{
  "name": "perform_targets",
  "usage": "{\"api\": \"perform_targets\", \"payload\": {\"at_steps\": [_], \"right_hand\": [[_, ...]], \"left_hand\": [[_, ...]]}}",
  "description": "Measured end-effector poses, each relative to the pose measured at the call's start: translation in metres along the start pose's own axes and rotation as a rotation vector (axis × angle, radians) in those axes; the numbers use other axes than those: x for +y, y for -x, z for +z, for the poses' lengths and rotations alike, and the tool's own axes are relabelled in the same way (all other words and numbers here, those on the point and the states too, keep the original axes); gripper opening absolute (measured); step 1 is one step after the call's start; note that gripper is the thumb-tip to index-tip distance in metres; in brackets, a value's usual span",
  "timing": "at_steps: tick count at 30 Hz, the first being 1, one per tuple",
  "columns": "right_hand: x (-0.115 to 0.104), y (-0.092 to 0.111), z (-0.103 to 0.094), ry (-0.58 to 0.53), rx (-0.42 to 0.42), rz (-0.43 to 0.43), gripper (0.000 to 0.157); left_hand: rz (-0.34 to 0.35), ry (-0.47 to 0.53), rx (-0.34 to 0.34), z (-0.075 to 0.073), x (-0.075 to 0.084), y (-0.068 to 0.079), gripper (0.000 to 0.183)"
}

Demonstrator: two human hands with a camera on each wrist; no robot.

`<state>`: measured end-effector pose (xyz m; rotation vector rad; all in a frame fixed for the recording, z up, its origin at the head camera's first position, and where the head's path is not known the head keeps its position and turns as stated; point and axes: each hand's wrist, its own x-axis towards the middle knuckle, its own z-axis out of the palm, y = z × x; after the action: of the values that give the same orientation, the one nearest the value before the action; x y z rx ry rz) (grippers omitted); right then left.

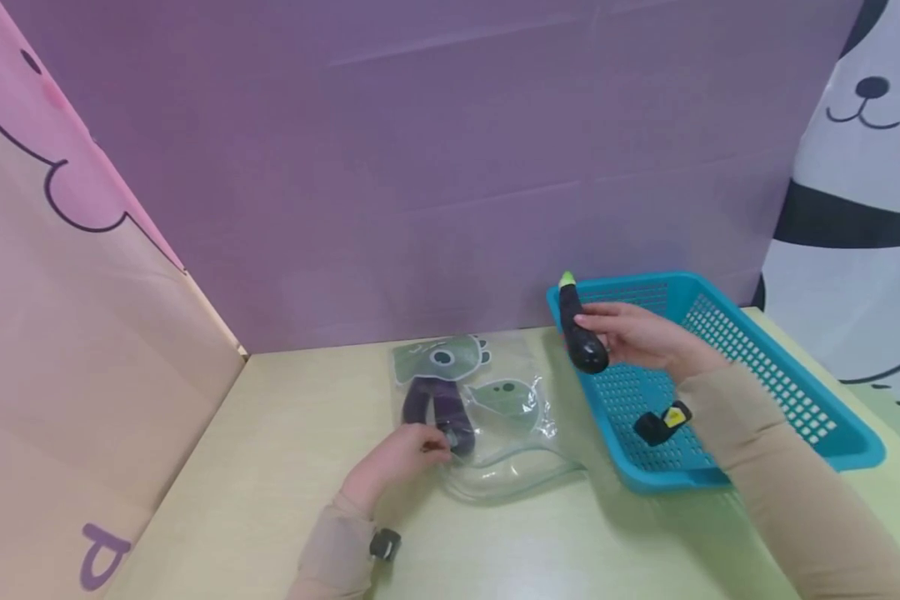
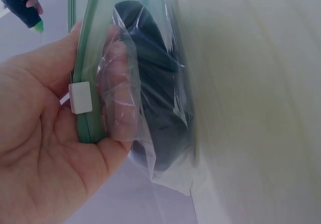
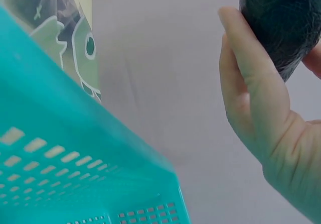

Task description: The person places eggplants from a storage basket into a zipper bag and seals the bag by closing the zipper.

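A clear zip bag [image 1: 521,354] with green cartoon prints lies on the table, its mouth gaping toward me. Inside it are dark purple eggplants [image 1: 452,414]. My left hand [image 1: 393,462] grips the bag at its mouth; in the left wrist view, several fingers show through the plastic beside the green zip strip [image 2: 86,48] and white slider [image 2: 81,97]. Above the left rim of a turquoise basket [image 1: 690,480], my right hand [image 1: 637,333] holds another eggplant [image 1: 581,337] between thumb and fingers. Its green tip points up and away; the right wrist view shows only its rounded dark end [image 3: 283,28].
The basket, with slotted walls, stands at the right on the pale wooden table [image 1: 270,467]. A purple backdrop [image 1: 450,167] rises behind the table. Cartoon-printed panels stand at the left [image 1: 60,350] and right [image 1: 855,308].
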<state>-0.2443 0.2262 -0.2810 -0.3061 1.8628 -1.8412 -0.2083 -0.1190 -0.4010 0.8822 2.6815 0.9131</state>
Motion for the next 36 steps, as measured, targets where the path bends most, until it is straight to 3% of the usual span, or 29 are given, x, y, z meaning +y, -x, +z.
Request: {"api": "perform_targets", "payload": {"at_steps": [6, 26, 36], "right_hand": [[0.004, -0.002, 0.01, -0.014, -0.05, 0.02, 0.068], [0.013, -0.004, 0.049, 0.099, -0.234, 0.101, 0.067], [0.021, -0.005, 0.073, 0.189, -0.251, 0.123, 0.07]], "left_hand": [[-0.022, 0.013, -0.005, 0.001, -0.001, 0.0, 0.01], [-0.016, -0.002, -0.013, 0.0, -0.005, 0.0, 0.014], [-0.016, 0.002, -0.023, 0.0, -0.005, -0.002, 0.013]]}}
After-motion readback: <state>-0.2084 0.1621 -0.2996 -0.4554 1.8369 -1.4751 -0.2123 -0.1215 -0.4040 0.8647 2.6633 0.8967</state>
